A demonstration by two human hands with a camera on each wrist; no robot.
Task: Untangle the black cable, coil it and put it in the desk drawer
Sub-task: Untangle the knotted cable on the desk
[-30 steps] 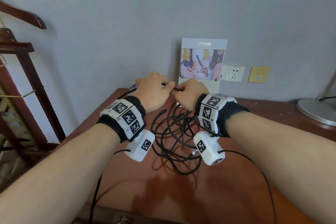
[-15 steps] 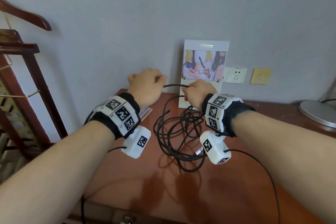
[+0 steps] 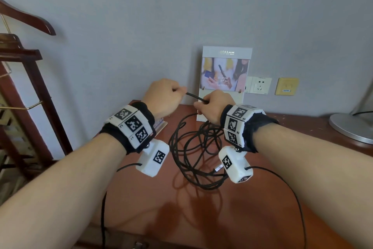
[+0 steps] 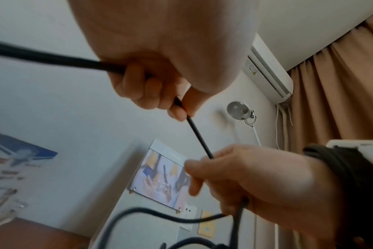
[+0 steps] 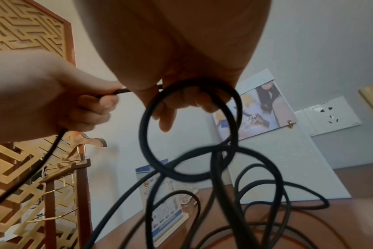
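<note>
Above the tabletop's (image 3: 232,218) back edge, a short taut stretch of the black cable (image 3: 194,97) runs between both hands, its tangled loops hanging down onto the wood. The left hand (image 3: 163,97) has its grip curled round one end; the right hand (image 3: 214,105) has its grip clamped on the cable. A leaflet stand (image 3: 226,71) leans behind them.

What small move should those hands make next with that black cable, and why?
Probably draw the left hand further left. Both it and the right hand grip the thin black cable, while the rest lies tangled in loops on the reddish-brown wooden desk.
</note>
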